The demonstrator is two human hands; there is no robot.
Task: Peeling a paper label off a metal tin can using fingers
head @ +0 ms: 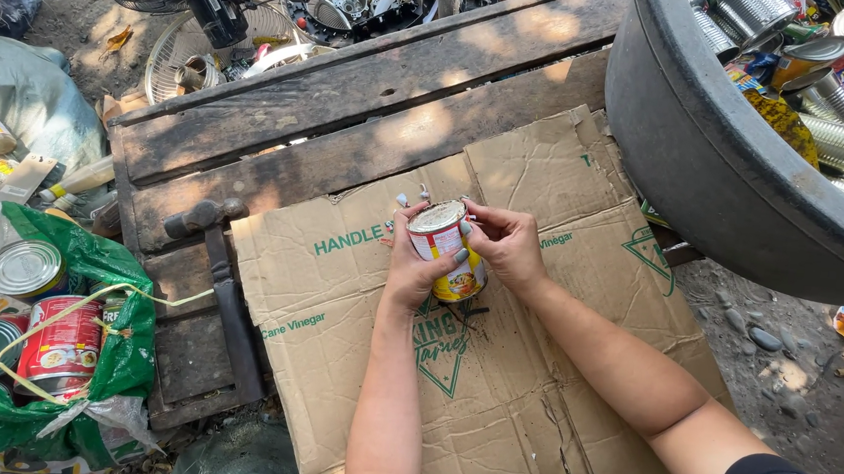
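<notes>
Tin can (444, 249) clasped by both hands, seemingly snugly.

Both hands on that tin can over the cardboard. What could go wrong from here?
1. The tin can has an opened end; the right hand fingers sit at its rim, so a cut seems possible.
2. The left hand holds it mid-air; a slip would likely drop it on the cardboard.
3. The hammer lies beside the left forearm and could be knocked.

Glossy metal can (446, 249) over matt creased cardboard (490, 393), rough wood (353, 91).
</notes>
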